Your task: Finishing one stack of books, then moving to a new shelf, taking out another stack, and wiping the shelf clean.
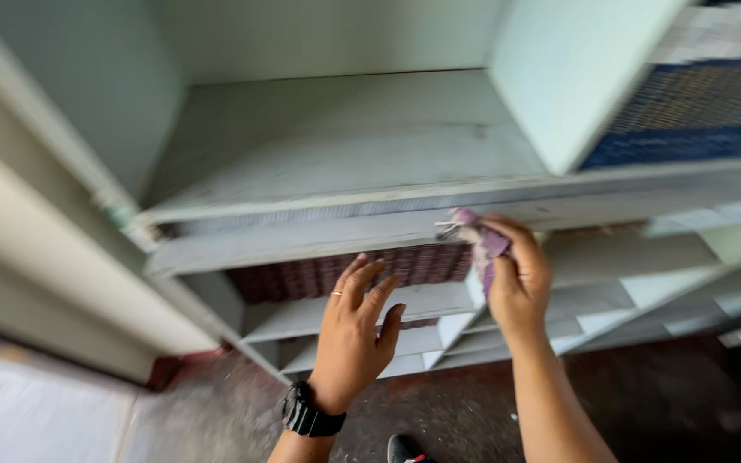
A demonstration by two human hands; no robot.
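Note:
My right hand (518, 279) grips a crumpled purple and white cloth (478, 238) and holds it against the front edge of a pale green shelf board (319, 236). My left hand (355, 330) is open with fingers spread, hovering in front of the compartment below, holding nothing. It wears a ring and a black wristwatch (306, 413). Above the cloth, the top of the shelf (336, 141) is bare and scuffed.
The pale green shelving unit has an upright divider (559, 77) at the right, with a blue and white stack (688, 103) beyond it. Lower compartments (611, 291) run down to a dark floor (662, 403). A shoe tip (405, 449) shows at the bottom.

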